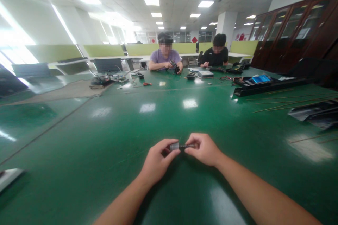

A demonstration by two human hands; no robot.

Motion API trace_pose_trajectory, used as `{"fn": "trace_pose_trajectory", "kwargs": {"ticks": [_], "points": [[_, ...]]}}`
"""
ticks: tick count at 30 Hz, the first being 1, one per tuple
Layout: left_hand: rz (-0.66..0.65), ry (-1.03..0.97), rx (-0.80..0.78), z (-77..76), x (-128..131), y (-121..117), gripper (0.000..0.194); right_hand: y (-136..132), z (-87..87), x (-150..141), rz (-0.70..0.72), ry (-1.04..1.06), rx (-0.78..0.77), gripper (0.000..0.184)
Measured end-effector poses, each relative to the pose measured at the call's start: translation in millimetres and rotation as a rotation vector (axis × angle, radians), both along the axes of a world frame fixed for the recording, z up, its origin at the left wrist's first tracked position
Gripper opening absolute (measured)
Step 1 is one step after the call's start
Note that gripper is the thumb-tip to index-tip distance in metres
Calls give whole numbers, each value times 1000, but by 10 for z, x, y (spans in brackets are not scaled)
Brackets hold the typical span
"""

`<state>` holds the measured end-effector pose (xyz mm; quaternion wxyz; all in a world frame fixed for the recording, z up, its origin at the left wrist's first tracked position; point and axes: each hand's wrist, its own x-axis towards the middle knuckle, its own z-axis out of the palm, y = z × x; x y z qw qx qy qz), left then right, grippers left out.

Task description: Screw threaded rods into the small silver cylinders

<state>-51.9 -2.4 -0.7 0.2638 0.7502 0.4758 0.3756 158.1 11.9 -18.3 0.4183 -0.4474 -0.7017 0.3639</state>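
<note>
- Both forearms reach in from the bottom edge and meet over the green counter point(105, 154), where the left hand point(155, 161) and the right hand point(203, 149) come together on one small part.
- Left grip: thumb and fingertips are pinched round a short grey cylinder point(174, 146), apparently to steady it.
- Right grip: fingers are closed on the thin dark rod point(188, 146) that sticks out of the cylinder toward the right, so each hand has one end and the two pieces lie in line between them.
- That joined piece sits just above the counter, near the person and well clear of everything else; whether the rod is threaded or plain is too small to tell.
- Further out on the right lie thin straight sticks point(290, 102) and a long black tray point(266, 87) with a blue item in it, placed beyond easy reach.
- At the far side, a red-handled tool point(147, 84) and a small grey box point(205, 74) lie among loose parts.
- Two other people sit there: a person in a purple shirt point(165, 58) handling a dark object with both hands, and a person in a black shirt point(217, 55) bent over the counter.
</note>
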Motion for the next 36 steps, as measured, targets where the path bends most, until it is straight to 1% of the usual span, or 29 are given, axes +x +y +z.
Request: {"fn": "trace_pose_trajectory", "kwargs": {"ticks": [6,16,24,29,36], "points": [[1,-16,1,-5,0,10,25,14,10,6,-4,-14,-11,8],[24,-7,11,31,10,-11,27,23,-8,0,18,61,-80,9],[37,-5,16,16,-2,2,27,25,-4,2,-15,13,-79,10],[44,-17,7,1,-7,19,27,38,2,13,-29,21,-91,10],[45,-19,21,9,-2,14,27,30,22,18,-39,7,-69,10]]}}
